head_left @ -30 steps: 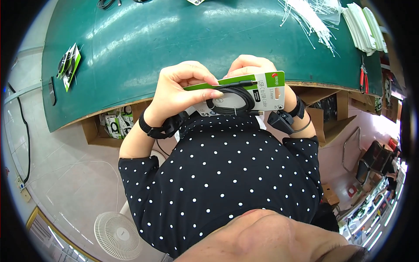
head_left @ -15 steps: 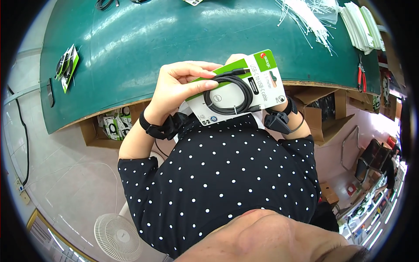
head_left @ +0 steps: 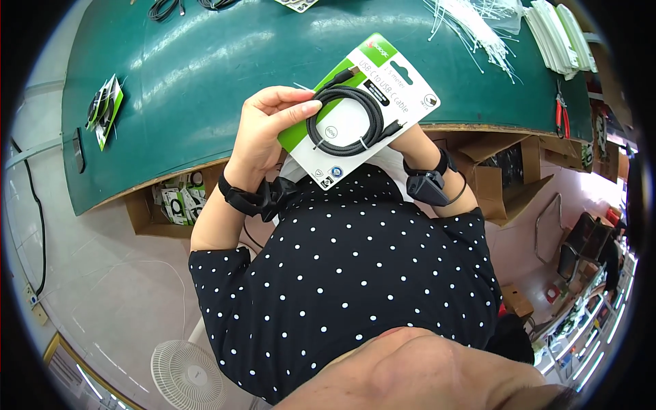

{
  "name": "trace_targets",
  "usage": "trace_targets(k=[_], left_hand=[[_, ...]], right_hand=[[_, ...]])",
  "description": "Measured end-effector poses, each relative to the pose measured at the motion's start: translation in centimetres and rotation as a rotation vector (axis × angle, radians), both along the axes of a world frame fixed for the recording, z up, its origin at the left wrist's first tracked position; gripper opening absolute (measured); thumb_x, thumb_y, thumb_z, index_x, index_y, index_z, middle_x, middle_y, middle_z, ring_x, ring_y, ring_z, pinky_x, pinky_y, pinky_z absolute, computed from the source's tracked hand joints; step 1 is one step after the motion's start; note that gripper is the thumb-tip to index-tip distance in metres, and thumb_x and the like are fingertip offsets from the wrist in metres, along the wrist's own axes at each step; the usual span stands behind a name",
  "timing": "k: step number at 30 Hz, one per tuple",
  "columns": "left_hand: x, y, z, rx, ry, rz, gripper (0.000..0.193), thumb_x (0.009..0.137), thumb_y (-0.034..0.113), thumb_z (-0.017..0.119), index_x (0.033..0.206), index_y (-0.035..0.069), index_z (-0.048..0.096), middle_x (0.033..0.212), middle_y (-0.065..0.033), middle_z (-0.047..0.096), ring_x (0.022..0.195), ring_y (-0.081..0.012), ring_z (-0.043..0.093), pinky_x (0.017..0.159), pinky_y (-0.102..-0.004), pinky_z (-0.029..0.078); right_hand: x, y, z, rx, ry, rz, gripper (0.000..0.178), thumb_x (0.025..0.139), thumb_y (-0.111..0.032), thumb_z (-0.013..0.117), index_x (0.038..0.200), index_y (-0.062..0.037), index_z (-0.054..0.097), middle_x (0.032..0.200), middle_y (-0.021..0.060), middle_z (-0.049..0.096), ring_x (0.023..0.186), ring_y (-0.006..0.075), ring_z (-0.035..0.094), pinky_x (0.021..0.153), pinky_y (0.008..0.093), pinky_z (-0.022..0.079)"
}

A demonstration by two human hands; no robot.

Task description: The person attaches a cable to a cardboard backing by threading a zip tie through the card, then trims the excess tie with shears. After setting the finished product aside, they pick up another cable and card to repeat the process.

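Observation:
A white and green packaging card (head_left: 347, 121) is held up in front of my chest, tilted, with a hang hole near its upper right end. A black braided USB-C cable (head_left: 376, 116) lies coiled on its face, with thin white ties around the coil. My left hand (head_left: 268, 130) pinches the card's left edge, the thumb pressing on the coil and the index finger bent beside it. My right hand (head_left: 411, 142) reaches behind the card from the right. Its fingers are hidden there, so their grip does not show.
Loose white cable ties (head_left: 478, 31) and a stack of pale strips (head_left: 557, 41) lie at the far right of the green table (head_left: 205, 89). Red-handled cutters (head_left: 562, 116) sit near its right edge. Carded cables (head_left: 106, 109) lie left. Below stand open cartons (head_left: 502, 195).
The card has risen and turned so its top end points more upward and away. My left hand has shifted slightly left, still on the edge. More of my right wrist shows.

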State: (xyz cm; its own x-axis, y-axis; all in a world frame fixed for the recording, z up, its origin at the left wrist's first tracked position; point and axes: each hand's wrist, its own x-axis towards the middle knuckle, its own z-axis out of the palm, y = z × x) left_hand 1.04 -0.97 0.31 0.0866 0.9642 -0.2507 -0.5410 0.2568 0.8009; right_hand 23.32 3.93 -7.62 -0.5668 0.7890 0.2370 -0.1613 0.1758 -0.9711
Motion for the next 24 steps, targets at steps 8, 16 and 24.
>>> trace_targets(k=[8,16,24], left_hand=[[0.2,-1.0,1.4,0.149,0.219,0.157,0.019,0.077,-0.009,0.069,0.096,-0.006,0.066,0.093,-0.0171,0.068,0.085,-0.0179,0.067,0.079,-0.0276,0.055],[0.1,-2.0,4.3,0.607,0.636,0.437,0.018,0.074,-0.008,0.072,0.092,-0.006,0.068,0.095,-0.0156,0.069,0.081,-0.0197,0.068,0.073,-0.0276,0.055],[1.2,-1.1,3.6,1.173,1.422,0.570,0.024,0.064,-0.010,0.071,0.087,-0.004,0.068,0.095,-0.0180,0.067,0.078,-0.0283,0.067,0.066,-0.0309,0.055]], right_hand=[[0.5,3.1,6.7,-0.022,0.025,-0.476,0.017,0.086,-0.004,0.064,0.102,0.0010,0.065,0.096,0.0084,0.064,0.088,0.0139,0.060,0.079,0.0249,0.047],[0.4,3.7,12.9,0.630,0.173,-0.836,0.013,0.085,-0.002,0.066,0.096,0.0038,0.065,0.091,0.0081,0.063,0.080,0.0130,0.056,0.070,0.0232,0.045],[-4.0,-1.4,13.3,0.037,-0.006,-0.104,0.010,0.087,-0.004,0.063,0.092,0.0041,0.064,0.092,0.0092,0.064,0.076,0.0097,0.059,0.065,0.0191,0.046]])
